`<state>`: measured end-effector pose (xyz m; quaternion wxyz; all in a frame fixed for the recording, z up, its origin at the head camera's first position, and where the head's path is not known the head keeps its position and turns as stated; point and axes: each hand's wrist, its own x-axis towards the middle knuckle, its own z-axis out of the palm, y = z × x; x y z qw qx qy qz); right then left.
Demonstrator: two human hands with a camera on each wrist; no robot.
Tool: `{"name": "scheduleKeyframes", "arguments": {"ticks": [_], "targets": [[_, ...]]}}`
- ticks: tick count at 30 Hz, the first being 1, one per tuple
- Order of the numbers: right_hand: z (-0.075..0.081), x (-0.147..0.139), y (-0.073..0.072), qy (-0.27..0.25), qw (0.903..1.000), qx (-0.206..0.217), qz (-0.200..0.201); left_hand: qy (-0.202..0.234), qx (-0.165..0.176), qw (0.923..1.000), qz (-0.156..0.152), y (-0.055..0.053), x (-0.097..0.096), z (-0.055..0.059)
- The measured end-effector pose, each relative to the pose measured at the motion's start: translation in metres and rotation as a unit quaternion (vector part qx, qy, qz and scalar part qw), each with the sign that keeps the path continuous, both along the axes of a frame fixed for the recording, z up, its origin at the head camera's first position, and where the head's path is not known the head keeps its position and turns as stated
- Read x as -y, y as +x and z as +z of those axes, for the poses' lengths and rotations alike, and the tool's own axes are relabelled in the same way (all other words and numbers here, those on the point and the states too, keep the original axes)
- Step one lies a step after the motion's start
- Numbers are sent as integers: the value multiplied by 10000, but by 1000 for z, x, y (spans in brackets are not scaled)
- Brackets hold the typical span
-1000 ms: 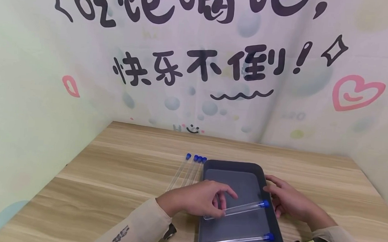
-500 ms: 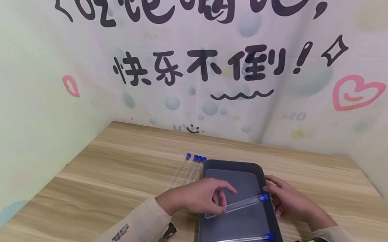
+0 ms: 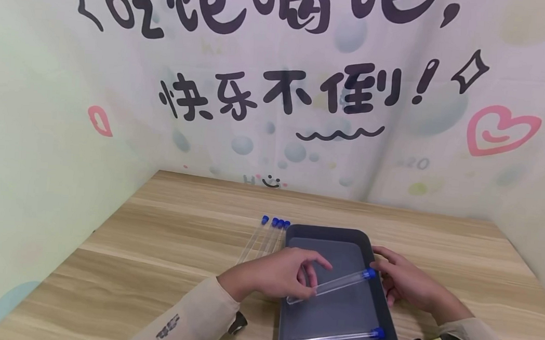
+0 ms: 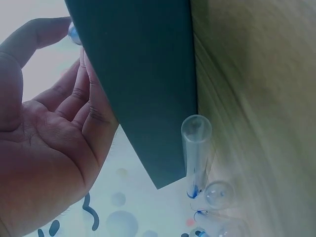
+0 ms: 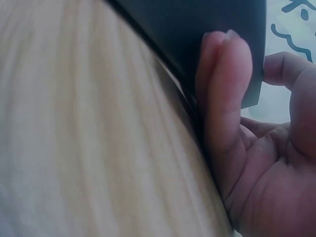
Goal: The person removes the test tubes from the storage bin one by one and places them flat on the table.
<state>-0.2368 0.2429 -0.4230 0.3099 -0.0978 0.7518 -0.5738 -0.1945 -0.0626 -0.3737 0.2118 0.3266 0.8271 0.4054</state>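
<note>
In the head view, my left hand [image 3: 284,277] is over the left side of a dark grey tray [image 3: 329,234]. Its thumb and a finger pinch a clear test tube [image 3: 342,283] near the rounded end. The tube slants across the tray, its blue cap by the right wall. In the left wrist view only the tube's end [image 4: 74,33] shows above the rim. My right hand [image 3: 408,282] holds the tray's right wall, with thumb at the rim and fingers against the outside, as the right wrist view shows. Nearer me, capped test tubes [image 3: 337,338] lie inside the tray.
Several blue-capped test tubes [image 3: 254,241] lie on the wooden table [image 3: 166,226] left of the tray; the left forearm partly hides them. A printed cloth [image 3: 264,154] hangs behind the table.
My left hand has shifted slightly away from me with the pinched test tube. Its capped end has swung toward the far side of the tray. My right hand has stayed put.
</note>
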Motion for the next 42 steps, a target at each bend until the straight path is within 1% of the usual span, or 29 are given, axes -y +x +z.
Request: {"name": "scheduleKeyframes", "arguments": {"ticks": [5,10,18,24,30,32,35,39,42], "targets": [[0,0,0,0,10000,-14,17,50,-53,9999,74,-2,1,-1],[1,0,0,6,10000,2,22,135,-81,9996,250,-4,4,2],[1,1,0,23,10000,5,8,250,-202,9975,626,-9,14,9],[-1,0,-1,16,10000,14,-6,199,-452,9940,975,-13,23,15],[-2,-1,0,27,10000,24,-29,194,-605,9877,1430,-16,31,20],[-2,-2,0,16,10000,10,-6,135,-700,9853,1553,-16,32,21],[-2,-2,0,21,10000,3,-18,-81,-850,9811,1734,-16,32,20],[-1,-1,1,43,10000,-10,-36,-364,-1151,9719,2021,-18,34,20],[-1,-1,1,59,10000,-25,-52,-517,-1299,9637,2275,-20,36,19]]}}
